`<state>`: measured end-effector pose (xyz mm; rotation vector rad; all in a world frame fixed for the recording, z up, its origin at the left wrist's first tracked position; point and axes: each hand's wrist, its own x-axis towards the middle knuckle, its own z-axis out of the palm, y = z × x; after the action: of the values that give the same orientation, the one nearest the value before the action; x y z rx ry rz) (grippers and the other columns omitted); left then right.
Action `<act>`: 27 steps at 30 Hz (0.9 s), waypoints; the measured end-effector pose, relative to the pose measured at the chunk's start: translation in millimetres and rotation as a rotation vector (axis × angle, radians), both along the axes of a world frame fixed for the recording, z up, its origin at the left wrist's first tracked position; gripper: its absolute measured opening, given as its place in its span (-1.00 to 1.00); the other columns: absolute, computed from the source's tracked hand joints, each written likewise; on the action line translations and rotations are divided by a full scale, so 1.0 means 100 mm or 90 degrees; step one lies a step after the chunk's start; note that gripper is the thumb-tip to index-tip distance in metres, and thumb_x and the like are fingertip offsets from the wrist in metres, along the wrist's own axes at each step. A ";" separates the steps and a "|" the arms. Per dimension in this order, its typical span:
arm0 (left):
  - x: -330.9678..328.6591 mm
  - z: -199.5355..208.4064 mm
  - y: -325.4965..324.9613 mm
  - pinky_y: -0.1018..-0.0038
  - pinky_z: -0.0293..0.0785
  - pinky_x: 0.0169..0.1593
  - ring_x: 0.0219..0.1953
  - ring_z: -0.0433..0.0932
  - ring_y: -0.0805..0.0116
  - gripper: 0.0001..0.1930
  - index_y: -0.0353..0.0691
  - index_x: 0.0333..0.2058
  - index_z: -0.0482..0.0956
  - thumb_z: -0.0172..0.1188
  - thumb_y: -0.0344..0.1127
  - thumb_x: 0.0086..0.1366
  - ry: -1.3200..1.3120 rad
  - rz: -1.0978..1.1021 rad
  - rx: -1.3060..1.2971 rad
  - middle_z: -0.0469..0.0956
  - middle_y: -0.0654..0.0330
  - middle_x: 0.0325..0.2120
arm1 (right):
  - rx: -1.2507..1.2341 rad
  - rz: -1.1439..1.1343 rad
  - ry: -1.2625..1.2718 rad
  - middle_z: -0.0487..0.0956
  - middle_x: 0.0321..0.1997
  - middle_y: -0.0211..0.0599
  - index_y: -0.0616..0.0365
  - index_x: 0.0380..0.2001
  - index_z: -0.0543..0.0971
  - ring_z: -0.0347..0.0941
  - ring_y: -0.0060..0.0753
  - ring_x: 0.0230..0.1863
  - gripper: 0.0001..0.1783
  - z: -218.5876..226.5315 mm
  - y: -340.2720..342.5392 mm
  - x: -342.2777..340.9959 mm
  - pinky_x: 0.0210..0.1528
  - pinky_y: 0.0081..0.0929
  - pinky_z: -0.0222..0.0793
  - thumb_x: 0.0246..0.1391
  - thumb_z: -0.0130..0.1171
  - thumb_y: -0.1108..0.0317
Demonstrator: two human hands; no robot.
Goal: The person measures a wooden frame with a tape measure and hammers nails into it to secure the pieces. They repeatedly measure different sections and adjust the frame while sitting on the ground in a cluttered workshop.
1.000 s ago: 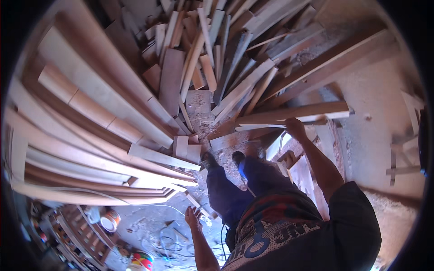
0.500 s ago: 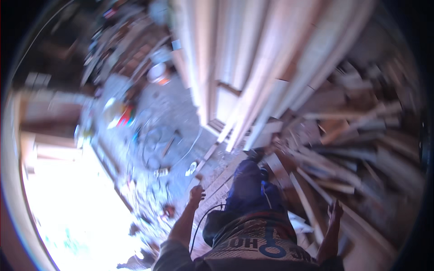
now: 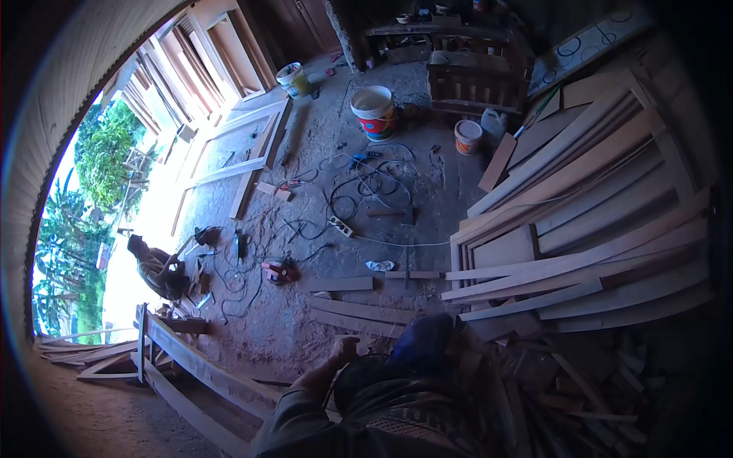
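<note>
My left hand (image 3: 345, 349) is held out in front of my body, above the floor, its fingers curled with nothing visible in them. Below and beyond it, several flat boards (image 3: 359, 314) lie on the dusty floor. A red power tool (image 3: 280, 271) rests farther off to the left, among black cables. My right hand is out of sight; the dark lower right hides that side.
Wooden frames and long planks (image 3: 565, 267) lean at the right, above scrap wood (image 3: 573, 374). A wooden bench (image 3: 206, 374) stands at lower left. Another person (image 3: 159, 269) sits low near the bright opening. Buckets (image 3: 373, 113) and looped cables (image 3: 370, 187) occupy the floor ahead.
My view has swung to the left, bringing the opening, the seated person and the bench into sight. My right hand has left the picture; the left hand stays in front of me, fingers curled.
</note>
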<state>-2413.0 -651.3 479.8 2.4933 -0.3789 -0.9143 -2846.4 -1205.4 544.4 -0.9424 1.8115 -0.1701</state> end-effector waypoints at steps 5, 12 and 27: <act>0.06 -0.15 0.36 0.25 0.58 -0.16 -0.19 0.63 0.18 -0.49 -0.14 0.18 0.51 0.20 -0.17 0.25 0.059 0.315 -0.060 0.66 0.09 -0.21 | 0.048 0.210 -0.026 0.57 0.04 -0.20 0.16 0.12 0.48 0.54 -0.23 -0.05 -0.42 -0.20 0.01 1.28 -0.07 -0.19 0.53 0.17 0.28 0.01; 0.88 0.07 0.32 0.24 0.53 -0.26 -0.30 0.51 0.34 -0.35 -0.14 0.37 0.22 0.14 -0.11 0.36 0.249 0.668 -0.393 0.52 0.21 -0.26 | 0.073 0.376 -0.007 0.56 0.05 -0.20 0.15 0.14 0.47 0.54 -0.24 -0.03 -0.43 -0.21 0.37 3.11 -0.04 -0.22 0.52 0.19 0.25 0.02; 1.94 1.28 1.50 0.33 0.54 -0.20 -0.21 0.63 0.19 -0.42 -0.32 0.27 0.34 0.12 -0.11 0.38 0.214 0.938 -0.374 0.60 0.05 -0.04 | 0.182 0.719 -0.075 0.56 0.06 -0.18 0.14 0.18 0.45 0.53 -0.25 0.03 -0.45 -0.33 1.42 6.23 0.03 -0.29 0.50 0.25 0.19 0.05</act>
<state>-2218.9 -500.9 607.9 1.3820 1.0254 -0.4085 -2223.0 -1063.1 511.8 -1.5434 0.9425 0.7005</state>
